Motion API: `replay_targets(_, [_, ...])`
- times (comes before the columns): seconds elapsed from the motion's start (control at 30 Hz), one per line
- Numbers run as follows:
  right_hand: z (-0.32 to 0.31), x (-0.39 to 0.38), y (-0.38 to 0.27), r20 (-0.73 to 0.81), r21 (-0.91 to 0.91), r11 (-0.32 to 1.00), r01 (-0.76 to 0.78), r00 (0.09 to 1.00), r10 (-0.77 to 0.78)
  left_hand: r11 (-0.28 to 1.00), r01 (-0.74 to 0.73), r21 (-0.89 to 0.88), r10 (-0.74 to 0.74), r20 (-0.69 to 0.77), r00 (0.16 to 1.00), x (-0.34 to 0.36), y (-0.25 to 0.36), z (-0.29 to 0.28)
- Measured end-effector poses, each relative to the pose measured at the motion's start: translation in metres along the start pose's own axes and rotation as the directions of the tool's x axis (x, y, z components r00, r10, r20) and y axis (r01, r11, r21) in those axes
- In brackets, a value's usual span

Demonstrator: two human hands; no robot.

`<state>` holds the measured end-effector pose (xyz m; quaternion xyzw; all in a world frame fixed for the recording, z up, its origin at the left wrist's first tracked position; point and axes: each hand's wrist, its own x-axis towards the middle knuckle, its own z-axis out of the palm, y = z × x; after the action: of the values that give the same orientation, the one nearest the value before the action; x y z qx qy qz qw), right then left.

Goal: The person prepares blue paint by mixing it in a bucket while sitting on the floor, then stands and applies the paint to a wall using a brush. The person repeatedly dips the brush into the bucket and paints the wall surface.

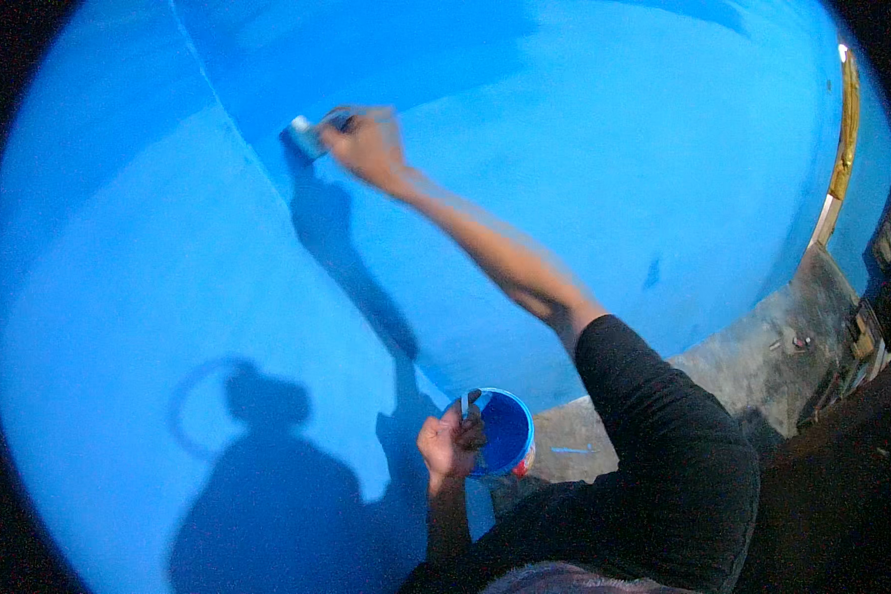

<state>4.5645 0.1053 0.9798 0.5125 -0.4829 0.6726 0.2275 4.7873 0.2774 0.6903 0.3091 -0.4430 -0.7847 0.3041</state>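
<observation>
Brush on the blue wall, paint pot held below.

From the head view we see the right hand (368,147) stretched up, fingers clamped on a brush (309,135) whose tip touches the wall (614,148) just beside the corner seam. The left hand (449,443) sits low near the body, fingers closed on the rim of a small pot (505,434) of blue paint. Our shadow (267,495) falls on the wall at left; bare grey floor (762,366) shows at right.
</observation>
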Motion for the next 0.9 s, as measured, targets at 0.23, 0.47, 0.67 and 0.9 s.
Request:
replay_targets(0.23, [-0.228, 0.034, 0.065, -0.258, 0.037, 0.997, 0.063, 0.965, -0.051, 0.929, 0.219, -0.299, -0.098, 0.373, 0.923, -0.008, 0.011, -0.013])
replay_targets(0.47, [-0.333, 0.039, 0.075, -0.384, -0.777, 0.63, 0.022, 0.775, -0.501, 0.911, 0.229, -0.343, -0.084, 0.39, 0.917, -0.016, 0.012, -0.012])
replay_targets(0.67, [-0.173, 0.019, 0.003, -0.267, -0.518, 0.788, 0.332, 0.813, -0.518, 0.916, 0.23, -0.329, -0.098, 0.374, 0.922, -0.024, 0.019, -0.002])
replay_targets(0.9, [-0.225, 0.046, 0.022, -0.279, -0.038, 0.982, 0.183, 0.942, -0.186, 0.903, 0.239, -0.357, -0.109, 0.348, 0.931, -0.04, 0.035, 0.004])
